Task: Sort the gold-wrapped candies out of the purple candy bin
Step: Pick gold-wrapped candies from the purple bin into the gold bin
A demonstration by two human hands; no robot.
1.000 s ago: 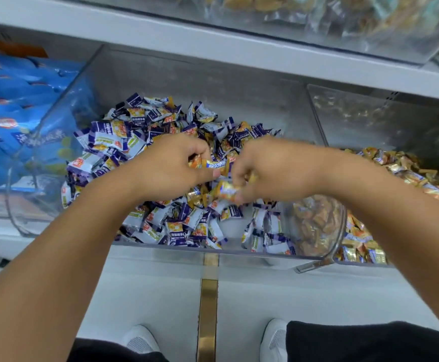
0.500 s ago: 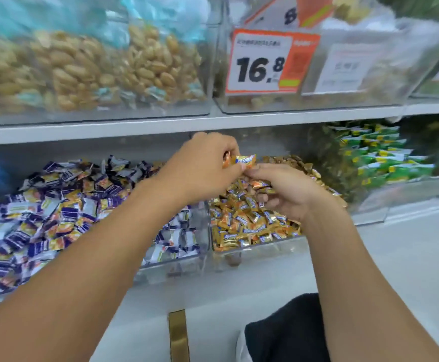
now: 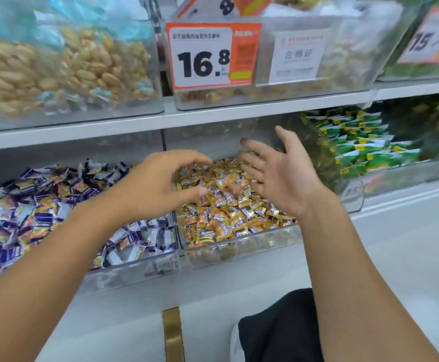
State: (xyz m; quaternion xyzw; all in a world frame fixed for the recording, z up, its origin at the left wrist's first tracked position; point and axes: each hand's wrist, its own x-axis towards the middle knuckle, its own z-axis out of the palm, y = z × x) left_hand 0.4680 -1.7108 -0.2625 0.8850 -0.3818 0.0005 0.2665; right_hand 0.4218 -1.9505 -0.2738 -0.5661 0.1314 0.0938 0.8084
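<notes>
Nearest the camera, 2 bare forearms reach up from the bottom corners toward the lower shelf. The left hand (image 3: 158,185) hovers palm down over the divider between the 2 front bins, fingers loosely curved and spread, holding nothing that shows. The right hand (image 3: 281,176) is above the gold candy bin (image 3: 239,253), palm turned inward, fingers straight and spread wide, also holding nothing. Motion blur around the fingertips, so a small candy falling there cannot be ruled out.

Below the hands: the purple candy bin (image 3: 134,267) on the left, full of purple-and-white wrapped pieces. Gold-wrapped candies (image 3: 40,231) are mixed into that pile, several visible across the left and middle of the heap. The bin to its right holds a heap of matching gold pieces (image 3: 226,212), which looks like the right home for the strays.

Progress judgement: both hands are free over the gold bin, so 1 batch looks delivered, but the sort is far from finished, since plenty of gold wrappers remain among the purple ones. The likely next step is going back to the purple pile for more.

Farther back: a bin of green packets (image 3: 356,147) to the right, and on the upper shelf a peanut bin (image 3: 56,74) and a 16.8 price tag (image 3: 208,56).
</notes>
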